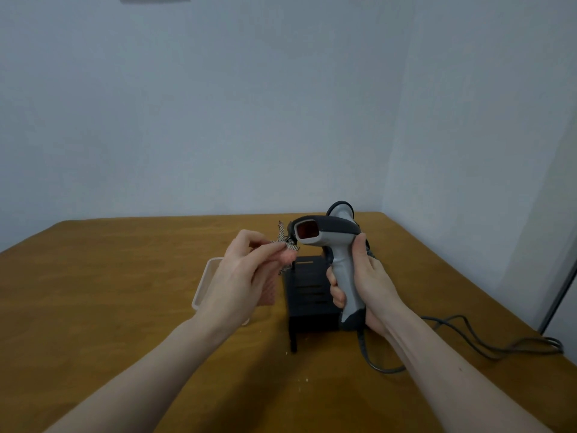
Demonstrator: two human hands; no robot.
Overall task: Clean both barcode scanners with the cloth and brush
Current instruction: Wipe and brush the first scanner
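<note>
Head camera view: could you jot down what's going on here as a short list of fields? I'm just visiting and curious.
setting: wooden table by a pale wall
right hand: grips the handle of a grey scanner, red window facing the camera
left hand: pinches a checked cloth close to the scanner's front
second scanner: partly hidden behind the first
cable: trails over the table to the right
other items: black stand; pale tray, partly hidden by the left hand
brush: not clearly visible
</note>
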